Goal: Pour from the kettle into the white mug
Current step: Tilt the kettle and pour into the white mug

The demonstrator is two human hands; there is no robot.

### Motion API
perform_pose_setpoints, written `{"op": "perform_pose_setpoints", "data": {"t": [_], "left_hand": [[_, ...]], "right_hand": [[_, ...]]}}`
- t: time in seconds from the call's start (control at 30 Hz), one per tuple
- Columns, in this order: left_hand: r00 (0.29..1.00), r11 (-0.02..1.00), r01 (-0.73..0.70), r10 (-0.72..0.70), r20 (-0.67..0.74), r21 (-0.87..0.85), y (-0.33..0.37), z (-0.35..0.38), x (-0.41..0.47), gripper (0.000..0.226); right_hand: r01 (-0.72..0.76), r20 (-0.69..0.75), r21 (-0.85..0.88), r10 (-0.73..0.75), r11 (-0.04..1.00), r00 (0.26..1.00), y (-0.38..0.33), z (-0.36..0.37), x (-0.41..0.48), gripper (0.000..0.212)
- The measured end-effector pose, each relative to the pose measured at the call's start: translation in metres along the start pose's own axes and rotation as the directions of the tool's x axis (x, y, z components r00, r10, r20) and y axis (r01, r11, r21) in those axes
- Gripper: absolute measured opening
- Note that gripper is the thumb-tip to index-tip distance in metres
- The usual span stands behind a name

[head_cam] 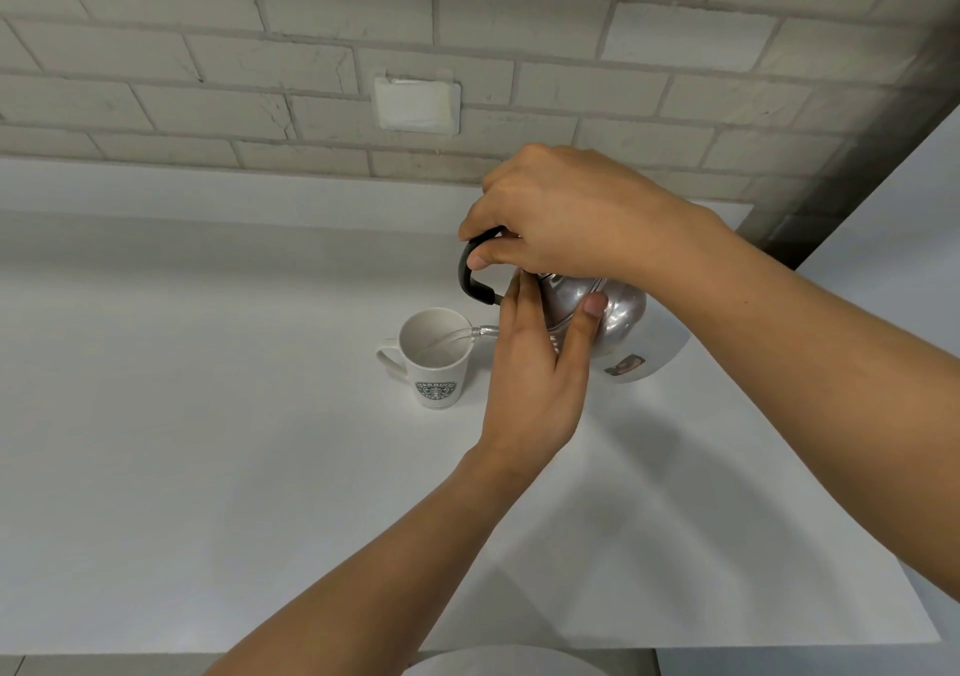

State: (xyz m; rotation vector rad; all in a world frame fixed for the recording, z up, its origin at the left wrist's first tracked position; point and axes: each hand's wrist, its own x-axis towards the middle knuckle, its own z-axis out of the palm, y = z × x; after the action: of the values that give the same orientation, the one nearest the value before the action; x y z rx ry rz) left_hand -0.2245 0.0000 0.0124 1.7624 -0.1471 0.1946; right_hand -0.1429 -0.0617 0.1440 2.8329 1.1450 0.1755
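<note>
While the metal kettle (613,316) hangs tilted above the white countertop (208,441), its short spout (485,332) points left and lets a thin clear stream fall into the white mug (434,358), which stands upright on the counter just beside and below the spout. The mug carries a round green logo on the side facing the camera, and its handle sticks out to the left. A little liquid seems to lie in its bottom, though the pale inside makes that hard to judge.

The right hand (566,218) is clenched from above around the kettle's black handle (475,272), which arches over the body toward the mug. The left hand (535,368) comes up from below and presses against the kettle's near side, fingers flat on the lid area and thumb (592,311) on the shiny body; it sits between the camera and the spout's root, hiding part of it. A small sticker (626,365) shows on the kettle's lower side.

There is one kettle, one mug and two bare forearms in view. The counter runs back to a wall of pale painted bricks (260,51), where one white blank cover plate (417,104) is set. A grey column (857,155) rises at the right.
</note>
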Motion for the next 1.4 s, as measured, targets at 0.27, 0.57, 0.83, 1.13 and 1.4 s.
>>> {"op": "perform_pose_setpoints", "data": {"t": [0.27,0.57,0.83,1.13,1.4], "left_hand": [[1.0,1.0,0.0,0.0,-0.018,-0.019,0.003,-0.001,0.0,0.045],[1.0,0.999,0.017,-0.018,-0.018,-0.037,0.005,-0.003,0.0,0.045],[1.0,0.998,0.014,-0.015,-0.011,-0.059,0.007,-0.004,0.0,0.047],[1.0,0.996,0.013,-0.015,-0.023,-0.084,0.007,-0.005,0.001,0.045],[0.999,0.995,0.016,-0.018,-0.026,-0.098,0.006,-0.005,0.002,0.041]], "right_hand": [[0.006,-0.004,-0.038,-0.006,0.999,1.0,-0.003,-0.001,0.006,0.034],[0.004,0.029,-0.076,-0.002,0.997,1.0,-0.008,-0.005,0.01,0.032],[-0.01,0.036,-0.099,0.014,0.995,0.999,-0.011,-0.008,0.012,0.029],[-0.001,0.028,-0.128,0.005,0.992,1.0,-0.013,-0.009,0.016,0.028],[0.0,0.032,-0.121,0.004,0.993,0.999,-0.014,-0.009,0.019,0.028]]}}
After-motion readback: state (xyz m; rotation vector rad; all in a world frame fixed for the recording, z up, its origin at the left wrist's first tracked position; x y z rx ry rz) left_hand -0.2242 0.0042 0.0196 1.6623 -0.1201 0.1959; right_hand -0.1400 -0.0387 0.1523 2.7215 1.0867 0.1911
